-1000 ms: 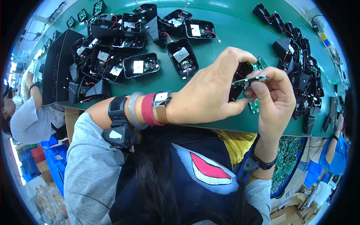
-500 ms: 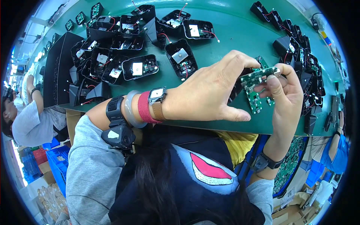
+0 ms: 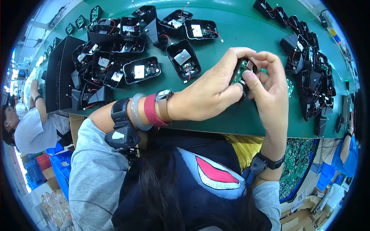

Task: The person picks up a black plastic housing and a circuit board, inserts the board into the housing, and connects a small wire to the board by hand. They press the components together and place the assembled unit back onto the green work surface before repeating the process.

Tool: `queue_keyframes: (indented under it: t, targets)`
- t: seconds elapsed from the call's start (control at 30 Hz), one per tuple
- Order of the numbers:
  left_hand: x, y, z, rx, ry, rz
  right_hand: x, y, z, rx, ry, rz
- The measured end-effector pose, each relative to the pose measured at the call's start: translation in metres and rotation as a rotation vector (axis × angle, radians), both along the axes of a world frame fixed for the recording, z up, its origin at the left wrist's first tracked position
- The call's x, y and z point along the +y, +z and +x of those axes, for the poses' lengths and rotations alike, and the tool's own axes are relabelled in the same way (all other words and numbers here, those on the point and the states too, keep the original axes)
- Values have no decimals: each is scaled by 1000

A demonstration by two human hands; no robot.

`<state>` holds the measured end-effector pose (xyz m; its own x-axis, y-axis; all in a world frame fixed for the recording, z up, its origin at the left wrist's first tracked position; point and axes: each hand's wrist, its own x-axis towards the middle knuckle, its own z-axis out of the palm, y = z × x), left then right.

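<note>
My left hand (image 3: pixel 214 86) is closed round a small black plastic housing (image 3: pixel 242 98), held tilted just above the table. A green circuit board (image 3: pixel 238 73) lies in or against the housing's opening; whether it is fully seated I cannot tell. My right hand (image 3: pixel 269 86) has its thumb pressed on the board, while its other fingers curl round the far side of the housing, partly hidden. Beside the right hand, more green circuit boards (image 3: pixel 290 88) lie on the table, mostly covered by that hand.
Open black housings with red wires (image 3: pixel 142 70) crowd the green table (image 3: pixel 154 92) at left, and more (image 3: pixel 316 84) stand at right. A black box (image 3: pixel 59 77) is at the left edge. A bin of circuit boards (image 3: pixel 296 165) sits below right. People work at both sides.
My right hand has moved left with a circuit board, away from the loose boards, and brought it to the black housing. My left hand has turned and its thumb has closed in.
</note>
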<state>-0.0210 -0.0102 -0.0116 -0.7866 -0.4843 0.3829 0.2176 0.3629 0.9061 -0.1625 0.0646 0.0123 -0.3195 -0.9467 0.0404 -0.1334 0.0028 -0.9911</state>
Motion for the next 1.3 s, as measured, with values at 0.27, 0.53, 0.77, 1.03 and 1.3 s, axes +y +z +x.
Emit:
queue_keyframes:
  t: [0.27,0.53,0.77,1.03,1.3]
  targets:
    - [-10,13,3,26,-141,594,19,-7,13,-65,11,-135]
    - [-9,13,1,3,-181,625,17,-12,31,-281,-92,-153]
    - [-3,32,7,-66,24,408,22,-24,38,-361,-43,-273]
    - [-256,114,11,-849,85,-773,65,-15,6,-280,-66,-106]
    - [-312,64,3,-1688,197,-910,112,-38,-29,386,-303,-205]
